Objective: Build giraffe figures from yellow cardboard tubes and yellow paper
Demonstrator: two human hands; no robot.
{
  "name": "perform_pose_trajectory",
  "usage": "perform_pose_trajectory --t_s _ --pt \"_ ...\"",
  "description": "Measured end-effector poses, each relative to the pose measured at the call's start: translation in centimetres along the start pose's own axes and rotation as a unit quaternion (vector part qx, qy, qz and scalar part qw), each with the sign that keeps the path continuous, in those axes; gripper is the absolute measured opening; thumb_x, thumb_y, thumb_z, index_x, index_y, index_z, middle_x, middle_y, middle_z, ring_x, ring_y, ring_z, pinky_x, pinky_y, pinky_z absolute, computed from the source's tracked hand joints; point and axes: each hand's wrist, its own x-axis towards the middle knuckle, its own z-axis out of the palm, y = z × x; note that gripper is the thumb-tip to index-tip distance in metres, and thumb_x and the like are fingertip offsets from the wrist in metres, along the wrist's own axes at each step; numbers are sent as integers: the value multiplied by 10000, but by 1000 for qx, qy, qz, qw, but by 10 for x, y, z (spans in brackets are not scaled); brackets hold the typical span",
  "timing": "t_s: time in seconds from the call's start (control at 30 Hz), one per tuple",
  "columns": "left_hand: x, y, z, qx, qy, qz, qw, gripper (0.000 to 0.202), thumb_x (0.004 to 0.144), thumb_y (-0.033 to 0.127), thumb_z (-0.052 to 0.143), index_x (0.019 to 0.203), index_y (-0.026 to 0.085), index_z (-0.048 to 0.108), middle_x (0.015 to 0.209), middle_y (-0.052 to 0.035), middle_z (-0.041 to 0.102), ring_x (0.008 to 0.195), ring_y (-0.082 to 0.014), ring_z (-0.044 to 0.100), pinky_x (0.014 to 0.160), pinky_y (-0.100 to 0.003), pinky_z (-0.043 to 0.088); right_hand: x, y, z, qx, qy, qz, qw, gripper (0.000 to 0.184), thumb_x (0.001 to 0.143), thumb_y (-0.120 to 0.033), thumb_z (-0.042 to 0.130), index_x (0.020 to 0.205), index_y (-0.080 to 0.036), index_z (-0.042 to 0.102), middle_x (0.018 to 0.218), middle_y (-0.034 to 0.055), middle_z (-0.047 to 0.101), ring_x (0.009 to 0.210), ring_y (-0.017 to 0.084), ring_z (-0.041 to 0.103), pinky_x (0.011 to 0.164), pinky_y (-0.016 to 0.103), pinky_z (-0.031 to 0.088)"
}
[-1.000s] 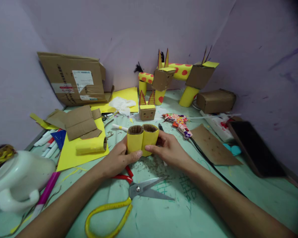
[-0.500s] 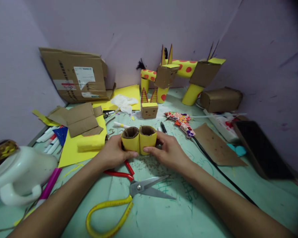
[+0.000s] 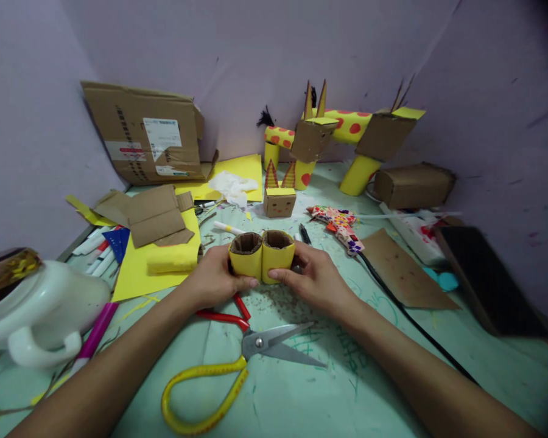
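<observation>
Tipped slightly more toward the viewer than a second ago, two yellow tubes (image 3: pixel 270 263) touch, left hand (image 3: pixel 217 277) pinching one, right hand (image 3: pixel 318 281) the other.

Head-worn view, facing forward and down, tabletop (image 3: pixel 301 401) close below

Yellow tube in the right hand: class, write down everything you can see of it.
The yellow tube is short, yellow outside and brown inside, apparently cardboard. It stands roughly upright, open end up. The right hand grips it, thumb across its front. Its side meets a matching tube held by the left hand. Whether its base touches the table is unclear.
</observation>
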Motion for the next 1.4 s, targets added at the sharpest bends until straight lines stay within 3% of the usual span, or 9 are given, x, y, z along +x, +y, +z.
perform_pose_trajectory --t_s 0.23,0.37,0.53,0.67,1.2,1.4 --pt "-1 4 0 -9 1 -11 1000 340 557 228 732 874 133 656 917 -46 722 882 -266 642 809 -369 513 0 -1 1 11 7 13 1000 219 733 -255 670 933 -167 645 950 70 683 872 240 605 773 358 477" --pt "-4 11 -3 -41 -35 -30 998 357 589 230 722 931 148 664 934 -30 731 868 -251 656 768 -341 528 0 -8 -1 99 -3 60 993 316 719 -252 673 1020 -168 629 998 71 691 907 247 626 787 369 499" --pt "-8 17 -7 -108 -78 -60 989 436 556 265 754 962 146 646 963 -57 730 893 -266 665 734 -334 537 -1 -14 -7 232 -79 158 957 280 696 -329 685 930 -177 659 957 68 717 865 246 665 756 369 529" --pt "-11 16 -5 -214 -133 -65 966 473 565 259 761 1012 160 640 960 -56 734 903 -256 670 733 -319 536 -4 -14 -11 289 -109 187 933 304 680 -372 710 906 -170 681 924 70 733 816 229 676 717 344 531" --pt "-12 15 -3 -239 -138 -84 957 496 548 260 795 1003 134 642 933 -67 737 858 -246 677 710 -299 527 -8 -13 -11 310 -118 185 925 267 702 -332 707 912 -169 688 934 69 726 824 220 671 737 329 514" --pt "-13 19 -1 -253 -122 -86 956 497 526 266 771 982 116 640 878 -68 739 821 -242 675 685 -300 526 -6 -12 -11 307 -116 177 928 347 706 -357 703 976 -143 667 976 87 717 869 240 664 768 353 508"
